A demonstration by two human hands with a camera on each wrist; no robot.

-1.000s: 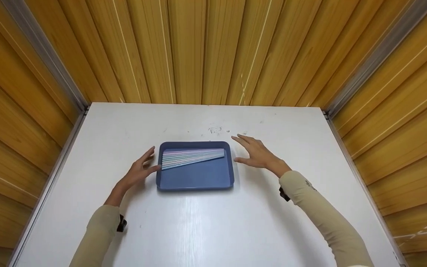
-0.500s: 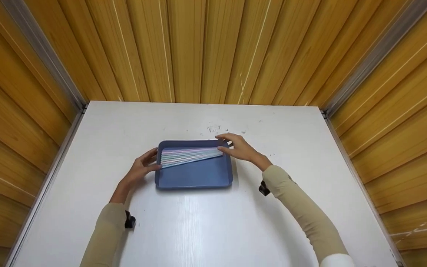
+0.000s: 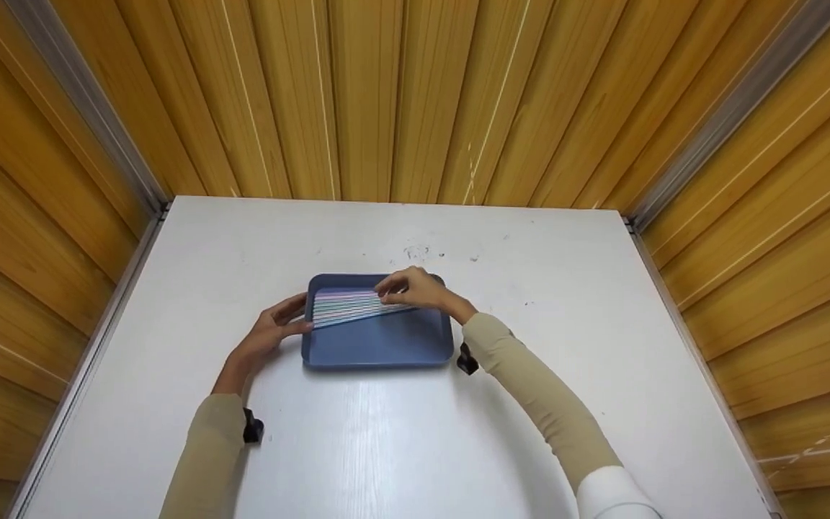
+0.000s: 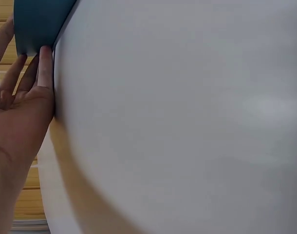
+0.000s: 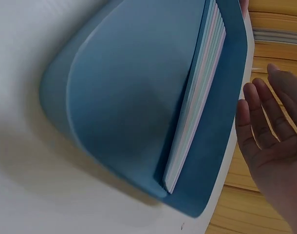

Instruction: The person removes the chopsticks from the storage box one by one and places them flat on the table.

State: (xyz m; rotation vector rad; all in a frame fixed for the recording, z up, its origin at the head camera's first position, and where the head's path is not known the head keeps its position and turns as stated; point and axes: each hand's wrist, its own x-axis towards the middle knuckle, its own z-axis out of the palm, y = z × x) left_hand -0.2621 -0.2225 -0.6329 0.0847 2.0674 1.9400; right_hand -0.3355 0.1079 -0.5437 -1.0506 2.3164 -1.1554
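Note:
A blue rectangular tray (image 3: 386,346) lies on the white table. Inside it, along the far side, is a bundle of long thin pastel sticks (image 3: 343,308), spread wider at the left end and narrower at the right; their exact kind is unclear. My left hand (image 3: 267,335) touches the tray's left wall with thumb and fingers, at a corner in the left wrist view. Over the bundle's right part is my right hand (image 3: 418,290), fingers loosely bent, hiding that end in the head view. The right wrist view shows nothing between its fingers (image 5: 258,114).
The white table (image 3: 357,447) stretches around the tray, with small dark marks (image 3: 418,252) behind it. Ribbed wood-look walls (image 3: 364,101) enclose the back and both sides. A black wrist device (image 3: 467,359) sits under the right sleeve.
My right hand has moved left from beside the tray to above the sticks, its fingers drawing closer together. My left hand has come slightly nearer the tray's left wall. The tray stays put.

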